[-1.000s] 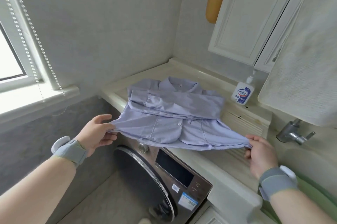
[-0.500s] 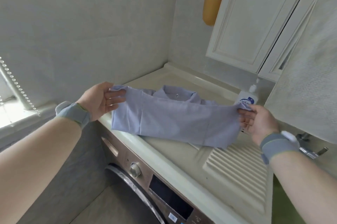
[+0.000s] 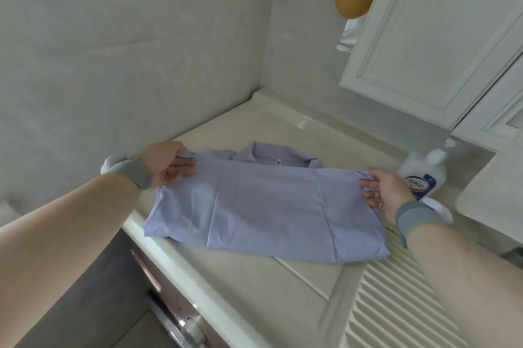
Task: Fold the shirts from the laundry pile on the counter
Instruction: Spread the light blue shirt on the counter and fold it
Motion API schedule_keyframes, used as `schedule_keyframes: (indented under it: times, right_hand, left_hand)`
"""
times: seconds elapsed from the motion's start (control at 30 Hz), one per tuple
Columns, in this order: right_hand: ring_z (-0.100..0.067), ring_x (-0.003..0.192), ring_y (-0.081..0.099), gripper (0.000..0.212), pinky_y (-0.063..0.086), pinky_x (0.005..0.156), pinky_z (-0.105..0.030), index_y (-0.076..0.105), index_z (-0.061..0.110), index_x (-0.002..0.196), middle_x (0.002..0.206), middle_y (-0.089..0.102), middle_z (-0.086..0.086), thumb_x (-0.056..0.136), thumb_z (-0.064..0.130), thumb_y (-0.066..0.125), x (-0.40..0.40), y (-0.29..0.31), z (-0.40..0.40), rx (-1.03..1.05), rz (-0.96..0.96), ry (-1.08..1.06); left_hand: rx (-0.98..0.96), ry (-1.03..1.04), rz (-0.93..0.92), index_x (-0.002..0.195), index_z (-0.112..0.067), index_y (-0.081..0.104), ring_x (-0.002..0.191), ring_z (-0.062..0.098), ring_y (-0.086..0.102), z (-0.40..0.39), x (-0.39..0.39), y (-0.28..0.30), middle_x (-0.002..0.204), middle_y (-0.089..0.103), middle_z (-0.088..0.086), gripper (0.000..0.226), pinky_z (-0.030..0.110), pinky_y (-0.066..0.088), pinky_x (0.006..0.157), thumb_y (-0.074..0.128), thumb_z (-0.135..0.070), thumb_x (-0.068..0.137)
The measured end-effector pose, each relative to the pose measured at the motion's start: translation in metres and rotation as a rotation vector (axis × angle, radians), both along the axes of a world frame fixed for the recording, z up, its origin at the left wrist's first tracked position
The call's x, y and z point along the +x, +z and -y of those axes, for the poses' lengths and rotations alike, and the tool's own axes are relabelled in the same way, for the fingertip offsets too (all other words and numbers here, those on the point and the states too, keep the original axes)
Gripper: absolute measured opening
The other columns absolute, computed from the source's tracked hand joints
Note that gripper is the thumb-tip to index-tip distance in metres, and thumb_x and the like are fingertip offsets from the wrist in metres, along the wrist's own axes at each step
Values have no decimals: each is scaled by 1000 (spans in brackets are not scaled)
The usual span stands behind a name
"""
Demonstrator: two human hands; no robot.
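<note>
your left hand [image 3: 167, 162] and right hand [image 3: 386, 192] each pinch a hem corner of the lilac cotton shirt [image 3: 266, 206], folded nearly square on the cream worktop [image 3: 254, 277]; only smoothing looks left.

You are looking at a pale lavender shirt [image 3: 266, 206] lying folded on the cream tabletop [image 3: 254, 285] in the middle of the frame. It is sitting as a wide, flat rectangle, its lower half doubled up over the body, with two faint vertical creases running down the top layer. The collar is peeking out above the upper edge, pointing toward the back wall. The lower left corner is reaching the tabletop's front edge, and the lower right corner is lying on the ribbed section at the lower right.
</note>
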State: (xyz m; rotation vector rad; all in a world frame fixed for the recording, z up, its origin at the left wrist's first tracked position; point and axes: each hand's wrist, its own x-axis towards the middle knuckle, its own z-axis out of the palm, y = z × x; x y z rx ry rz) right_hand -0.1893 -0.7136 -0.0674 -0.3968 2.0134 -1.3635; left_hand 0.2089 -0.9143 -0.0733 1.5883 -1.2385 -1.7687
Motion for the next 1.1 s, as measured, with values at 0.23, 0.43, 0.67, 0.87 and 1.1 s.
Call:
schedule_keyframes:
  times: [0.23,0.43,0.67,0.87,1.1]
  right_hand:
    - [-21,61,50,6,40,57,-26,62,15,87,76,58,-7,84,14,57,5,-40,-18,76,-91,146]
    - [-30,77,62,22,51,75,-43,65,9,84,85,68,-14,67,23,62,22,-31,-63,159,-352,11]
    - [-21,48,45,23,37,44,-24,58,15,80,65,50,-7,80,38,61,40,-43,-129,318,30,12]
    - [-20,51,59,32,47,42,-25,58,16,98,67,60,-12,85,45,61,62,-54,-131,160,377,-27]
    - [-21,57,58,24,46,45,-24,57,11,95,68,59,-12,92,35,56,76,-48,-115,64,339,-129]
  left_hand:
    - [-158,33,76,102,-15,47,62,22,53,-17,-2,-17,83,59,12,9,25,48,47,52,-13,95]
    - [-494,22,641,114,-17,61,99,31,60,-69,52,-28,113,60,12,34,35,46,89,57,-29,83]
    - [-265,42,370,94,-20,70,51,17,45,-140,90,-44,67,54,3,22,19,33,47,61,-39,87]
    - [-4,80,44,107,-19,62,51,19,59,-151,82,-46,77,67,8,24,17,36,42,61,-35,90]
    - [45,228,-117,103,0,61,67,30,64,-153,44,-36,85,64,17,24,29,57,47,45,-16,95]
